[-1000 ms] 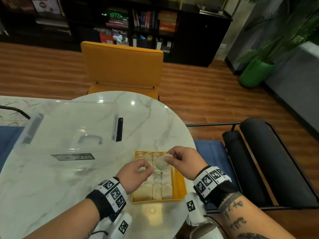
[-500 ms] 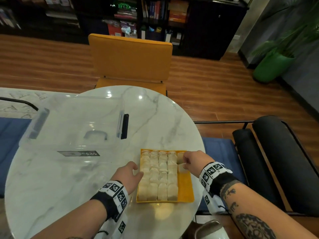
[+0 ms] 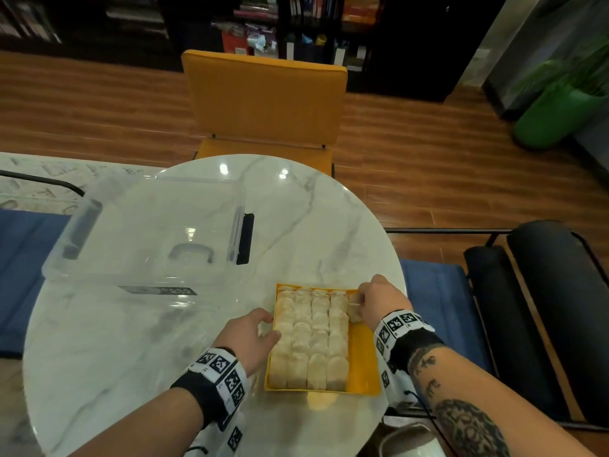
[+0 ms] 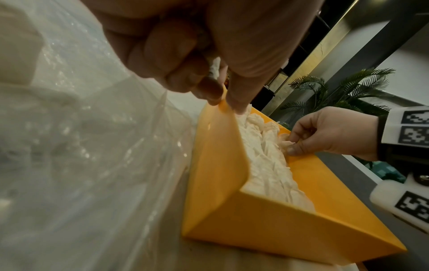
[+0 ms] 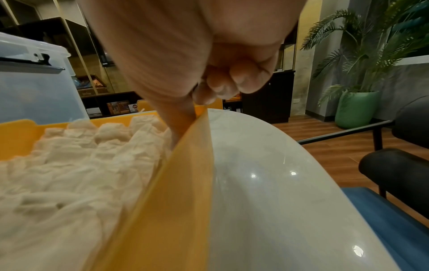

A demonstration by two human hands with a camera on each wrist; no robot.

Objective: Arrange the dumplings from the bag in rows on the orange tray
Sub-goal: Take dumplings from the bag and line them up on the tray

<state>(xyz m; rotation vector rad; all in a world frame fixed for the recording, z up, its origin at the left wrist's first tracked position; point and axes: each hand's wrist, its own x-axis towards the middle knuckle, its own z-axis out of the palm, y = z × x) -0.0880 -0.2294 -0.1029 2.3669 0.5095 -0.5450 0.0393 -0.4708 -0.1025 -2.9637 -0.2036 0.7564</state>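
Observation:
The orange tray sits on the round marble table, near its right edge. Several rows of white dumplings fill its left part; the near end of its right strip shows bare orange. My right hand pinches a dumpling at the far end of that strip, also seen in the left wrist view. My left hand rests on the tray's left rim with fingers curled around a small white dumpling. The clear bag lies left of the tray.
A big clear storage box stands at the table's back left. An orange chair is behind the table and a black armchair to the right. A green plant pot stands far right. A white mug is below the table edge.
Both hands came down from above the tray. The right hand carried its dumpling to the far right of the tray; the left hand moved to the tray's left rim.

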